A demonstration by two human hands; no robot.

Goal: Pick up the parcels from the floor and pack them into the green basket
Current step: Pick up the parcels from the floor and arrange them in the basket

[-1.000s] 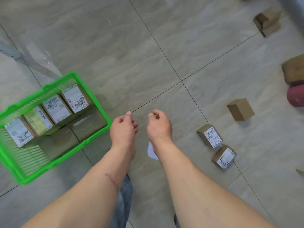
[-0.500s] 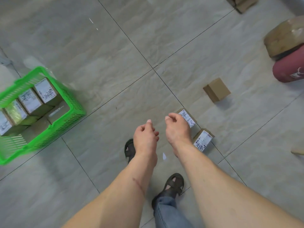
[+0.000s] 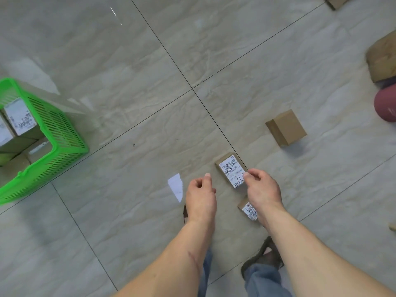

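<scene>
- The right hand (image 3: 262, 190) reaches over a labelled parcel (image 3: 231, 171) lying on the floor (image 3: 139, 71). Its fingers are curled loosely, and the thumb and forefinger tips sit at the label's near edge. Whether they touch the box yet I cannot tell. Nothing is held in that grip.
- The left hand (image 3: 200, 195) hangs just beside the same parcel on its left, fingers half curled around nothing.
- A second labelled parcel (image 3: 248, 209) lies half hidden under the right wrist, and a plain brown parcel (image 3: 286, 127) sits further off to the right.
- The green basket (image 3: 55, 133) stands well apart at the left edge, with several labelled boxes already packed inside.
- Judged risk: closing only on the near corner would give a shallow pinch, so the box could pivot and slip out on the lift. A grip across both long sides would be safer.
- The smooth tile may let the parcel slide away if the fingers push before they close.
- The forearm passes over the second parcel and could nudge it toward the sandalled foot (image 3: 264, 257).
- The carry to the basket is long, and its free space looks tight, so a careless drop might land on the rim.
- A white scrap (image 3: 176, 186) lies near the left hand. It is not a parcel.
</scene>
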